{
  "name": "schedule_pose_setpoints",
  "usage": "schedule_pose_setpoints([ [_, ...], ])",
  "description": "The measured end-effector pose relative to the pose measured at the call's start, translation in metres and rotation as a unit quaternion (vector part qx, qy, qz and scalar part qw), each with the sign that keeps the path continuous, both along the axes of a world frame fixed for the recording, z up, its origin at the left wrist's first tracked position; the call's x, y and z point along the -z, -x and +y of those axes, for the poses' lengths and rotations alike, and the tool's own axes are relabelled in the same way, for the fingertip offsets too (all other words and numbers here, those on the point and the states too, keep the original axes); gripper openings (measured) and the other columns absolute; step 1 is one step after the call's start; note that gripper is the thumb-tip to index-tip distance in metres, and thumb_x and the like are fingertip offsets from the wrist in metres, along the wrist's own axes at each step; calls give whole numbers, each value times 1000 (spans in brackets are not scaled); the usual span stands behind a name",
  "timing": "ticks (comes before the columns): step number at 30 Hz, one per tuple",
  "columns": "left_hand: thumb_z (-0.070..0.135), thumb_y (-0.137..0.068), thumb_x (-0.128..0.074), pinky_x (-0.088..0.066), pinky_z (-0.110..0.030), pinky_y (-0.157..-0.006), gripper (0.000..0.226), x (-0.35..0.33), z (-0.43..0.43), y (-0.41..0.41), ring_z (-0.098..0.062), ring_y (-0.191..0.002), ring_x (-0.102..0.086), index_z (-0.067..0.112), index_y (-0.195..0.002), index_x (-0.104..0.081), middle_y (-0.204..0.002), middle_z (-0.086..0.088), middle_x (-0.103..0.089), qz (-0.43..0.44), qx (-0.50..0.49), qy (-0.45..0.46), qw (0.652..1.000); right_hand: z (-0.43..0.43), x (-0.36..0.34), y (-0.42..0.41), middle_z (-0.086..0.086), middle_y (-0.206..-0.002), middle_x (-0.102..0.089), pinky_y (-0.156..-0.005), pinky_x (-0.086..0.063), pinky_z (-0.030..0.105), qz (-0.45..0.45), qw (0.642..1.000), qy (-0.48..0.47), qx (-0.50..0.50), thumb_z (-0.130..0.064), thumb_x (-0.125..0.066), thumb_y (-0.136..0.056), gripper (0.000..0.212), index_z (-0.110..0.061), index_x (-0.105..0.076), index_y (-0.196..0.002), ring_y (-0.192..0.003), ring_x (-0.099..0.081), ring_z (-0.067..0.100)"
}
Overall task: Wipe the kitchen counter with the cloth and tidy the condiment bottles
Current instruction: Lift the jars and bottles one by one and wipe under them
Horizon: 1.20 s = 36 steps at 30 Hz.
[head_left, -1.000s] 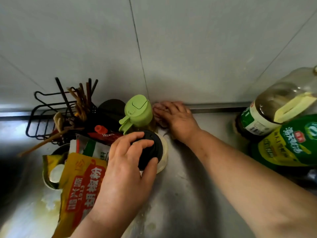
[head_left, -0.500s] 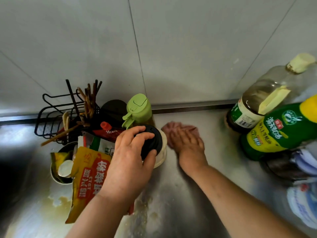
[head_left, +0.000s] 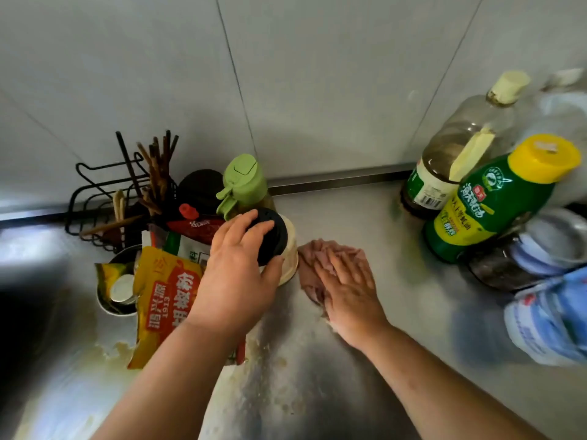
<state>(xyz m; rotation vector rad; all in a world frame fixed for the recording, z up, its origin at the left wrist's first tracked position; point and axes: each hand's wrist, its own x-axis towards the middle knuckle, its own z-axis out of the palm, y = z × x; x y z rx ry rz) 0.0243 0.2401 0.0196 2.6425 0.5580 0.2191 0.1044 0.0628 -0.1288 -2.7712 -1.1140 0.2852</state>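
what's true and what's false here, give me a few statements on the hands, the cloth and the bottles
1. The right hand presses flat on the pink cloth. True.
2. The left hand holds the cloth too. False: it grips the black-lidded jar.
3. The cloth lies beside the jar. True.
4. The cloth touches the yellow-capped bottle. False: bare counter separates them.
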Motion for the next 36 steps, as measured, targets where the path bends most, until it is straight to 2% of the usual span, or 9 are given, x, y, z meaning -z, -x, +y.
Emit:
schedule_pose_setpoints([
  [4, 36, -89, -58, -11, -27, -106, 57, -5, -4, 3, -19, -141, -17, 27, -142, -39, -153, 3, -30, 19, 17, -2, 1000, -81, 0, 35, -5, -161, -15, -117, -14, 44, -22, 997, -17, -69, -38, -26, -98, 55, -27, -25, -152, -149, -15, 19],
  [10, 35, -90, -57, -11, -27, -110, 58, -12, -7, 14, -21, -144, -13, 25, -144, -37, -157, -3, -22, 20, 23, 30, 999, -59, -1, -11, 10, -163, -4, -119, 0, 48, 0, 967, 47, 251, -41, -26, -98, 59, -25, -10, -154, -149, -3, 32],
  [15, 26, -89, -59, -16, -32, -111, 51, -19, -17, 39, -23, -141, -21, 23, -138, -45, -152, -6, -30, -31, 11, 44, 998, -22, 5, 81, 5, -163, -6, -119, -4, 54, -25, 999, 12, 29, -41, -41, -97, 65, -29, -12, -154, -149, -5, 33],
  [21, 23, -90, -57, -21, -37, -113, 45, -21, -38, 67, -23, -140, -25, 23, -135, -48, -151, -4, -34, -32, 29, 58, 997, -74, 5, 182, -6, -160, -20, -116, -20, 50, -4, 994, -19, -103, -54, -49, -86, 68, -41, -26, -149, -147, -21, 23],
  [24, 24, -91, -56, -27, -37, -113, 44, -20, -48, 77, -23, -139, -27, 23, -135, -48, -150, -2, -34, -22, 38, 68, 997, -143, 1, 160, 0, -159, -25, -117, -20, 50, -19, 1000, -17, -14, -56, -46, -88, 67, -35, -28, -150, -146, -25, 25],
  [27, 25, -91, -56, -29, -36, -112, 43, -16, -57, 92, -22, -137, -31, 22, -134, -49, -147, -2, -38, -19, 48, 71, 996, -187, -7, 121, 16, -155, -31, -117, -17, 52, -22, 982, 23, 184, -59, -35, -85, 71, -24, -37, -147, -142, -29, 36],
  [30, 25, -91, -56, -22, -29, -111, 43, -11, -61, 104, -20, -138, -30, 21, -134, -50, -147, -2, -38, -18, 50, 71, 996, -159, -10, 101, 20, -159, -15, -118, -6, 53, -2, 952, 80, 296, -56, -29, -89, 73, -21, -21, -153, -145, -15, 40],
  [32, 25, -91, -56, -23, -30, -112, 43, -8, -63, 111, -19, -138, -30, 21, -133, -51, -147, -2, -38, -14, 47, 73, 996, -119, -12, 118, 22, -158, -17, -116, -11, 56, -8, 970, 92, 224, -51, -34, -93, 70, -19, -21, -153, -144, -17, 43],
  [36, 23, -89, -58, -25, -33, -112, 42, -6, -63, 119, -22, -136, -33, 18, -131, -53, -145, -5, -41, -7, 46, 78, 996, -45, -12, 200, 13, -146, -45, -112, -22, 60, -11, 999, -19, -29, -61, -49, -80, 73, -24, -45, -144, -134, -40, 40],
])
